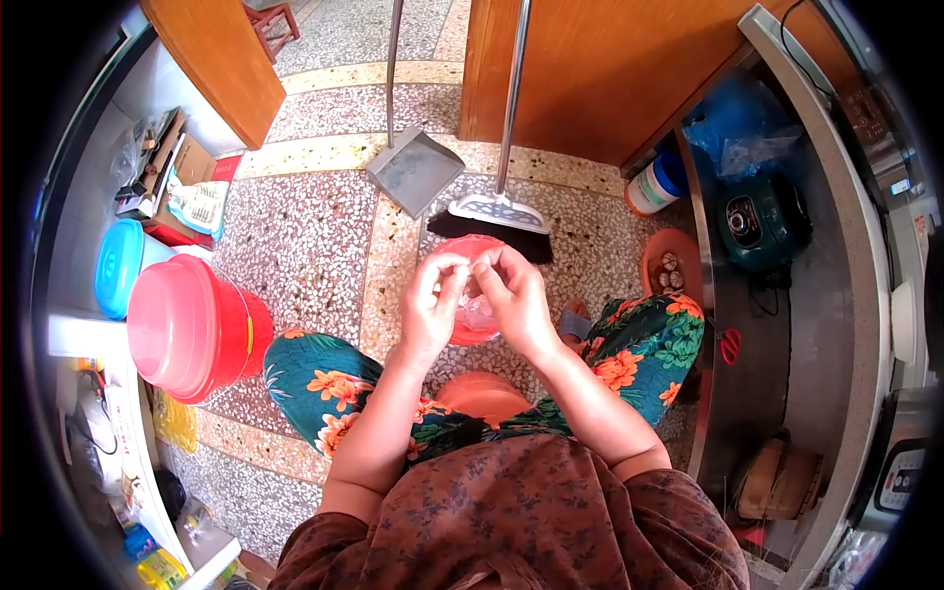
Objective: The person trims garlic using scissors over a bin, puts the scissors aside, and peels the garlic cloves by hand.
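Observation:
My left hand (431, 310) and my right hand (518, 303) meet at the fingertips, thumbs and forefingers pinched together. Whatever lies between them is too small to make out. Directly below is a red plastic basin (472, 337), with something pale and translucent inside; the hands cover much of it. Nearer my body, between the knees, an orange-pink plastic container (482, 391) is partly hidden by the basin and clothing. By my right knee, an orange bowl (657, 252) holds several whitish garlic bulbs (671, 273).
A broom (500, 208) and a grey dustpan (418, 172) stand ahead on the speckled floor. On the left are a lidded red bucket (187, 329) and a blue-lidded tub (123, 265). Red scissors (729, 346) and a dark green appliance (762, 221) occupy the right shelf.

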`<state>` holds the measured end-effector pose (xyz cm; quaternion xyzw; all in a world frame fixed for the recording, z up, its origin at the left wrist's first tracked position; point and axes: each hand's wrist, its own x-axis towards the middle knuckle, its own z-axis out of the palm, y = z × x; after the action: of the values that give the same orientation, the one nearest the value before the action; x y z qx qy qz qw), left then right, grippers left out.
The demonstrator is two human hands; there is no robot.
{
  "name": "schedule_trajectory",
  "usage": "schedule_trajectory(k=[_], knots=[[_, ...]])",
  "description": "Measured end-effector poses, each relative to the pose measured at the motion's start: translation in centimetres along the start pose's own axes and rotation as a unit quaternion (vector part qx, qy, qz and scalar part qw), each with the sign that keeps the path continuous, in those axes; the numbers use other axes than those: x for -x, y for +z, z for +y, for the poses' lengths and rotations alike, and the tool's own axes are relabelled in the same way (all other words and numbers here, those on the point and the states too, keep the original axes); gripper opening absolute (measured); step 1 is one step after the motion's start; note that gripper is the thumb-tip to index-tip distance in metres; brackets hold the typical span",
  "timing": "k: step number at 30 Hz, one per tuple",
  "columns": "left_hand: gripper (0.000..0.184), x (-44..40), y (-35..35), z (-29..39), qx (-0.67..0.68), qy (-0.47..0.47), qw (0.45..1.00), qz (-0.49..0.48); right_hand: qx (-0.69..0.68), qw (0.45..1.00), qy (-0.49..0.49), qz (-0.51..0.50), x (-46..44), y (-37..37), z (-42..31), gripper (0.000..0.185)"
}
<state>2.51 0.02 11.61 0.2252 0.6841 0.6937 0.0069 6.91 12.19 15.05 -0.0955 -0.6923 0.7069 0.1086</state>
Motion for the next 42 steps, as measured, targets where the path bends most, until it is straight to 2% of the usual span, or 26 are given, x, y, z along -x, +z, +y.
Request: schedule_trajectory(k=[1, 3, 7, 13, 21, 25, 28, 30, 31, 34, 35, 37, 42], knots=[[0.014, 0.0, 0.0, 0.0, 0.042, -0.027, 0.999, 0.007, 0.000, 1.000, 0.000, 0.000, 0.0, 0.1, 0.0, 0.010], [0.015, 0.0, 0.0, 0.2, 0.093, -0.057, 0.994, 0.009, -0.132, 0.990, 0.043, -0.008, 0.0, 0.4, 0.1, 0.011], [0.014, 0.0, 0.2, 0.5, 0.217, -0.102, 0.971, 0.014, -0.208, 0.976, 0.060, -0.012, 0.1, 0.6, 0.4, 0.010], [0.015, 0.0, 0.2, 0.1, 0.227, -0.120, 0.966, 0.028, -0.295, 0.952, 0.086, -0.022, 0.3, 0.7, 0.6, 0.011], [0.013, -0.2, 0.0, 0.8, 0.254, -0.140, 0.956, 0.042, -0.401, 0.914, 0.054, -0.034, 0.1, 0.6, 1.7, 0.009], [0.013, -0.4, -0.4, 0.2, 0.291, -0.137, 0.946, 0.040, -0.396, 0.916, 0.058, -0.039, -0.2, 0.0, 2.1, 0.008], [0.012, -0.4, -0.4, 0.0, 0.271, -0.143, 0.951, 0.050, -0.330, 0.939, 0.093, 0.001, -0.4, -0.3, 2.6, 0.008], [0.011, -0.5, -0.3, 0.1, 0.249, -0.153, 0.955, 0.052, -0.105, 0.989, 0.103, 0.018, -0.8, -0.9, 4.0, 0.008], [0.011, -0.4, -0.3, 0.1, 0.228, -0.162, 0.959, 0.054, -0.061, 0.995, 0.078, 0.032, -1.1, -1.1, 5.1, 0.009], [0.010, -0.5, -0.3, -0.4, 0.213, -0.167, 0.962, 0.045, 0.094, 0.993, 0.051, 0.043, -2.3, -2.2, 9.9, 0.008], [0.010, -0.5, -0.3, -0.7, 0.213, -0.166, 0.962, 0.044, 0.094, 0.993, 0.052, 0.042, -2.5, -2.4, 11.2, 0.008], [0.010, -0.5, -0.2, -1.1, 0.213, -0.168, 0.961, 0.050, 0.211, 0.974, 0.064, 0.052, -3.1, -2.8, 13.2, 0.009], [0.011, -0.7, -0.4, -1.3, 0.217, -0.174, 0.959, 0.061, 0.309, 0.948, 0.043, 0.056, -4.0, -2.4, 17.1, 0.010]])
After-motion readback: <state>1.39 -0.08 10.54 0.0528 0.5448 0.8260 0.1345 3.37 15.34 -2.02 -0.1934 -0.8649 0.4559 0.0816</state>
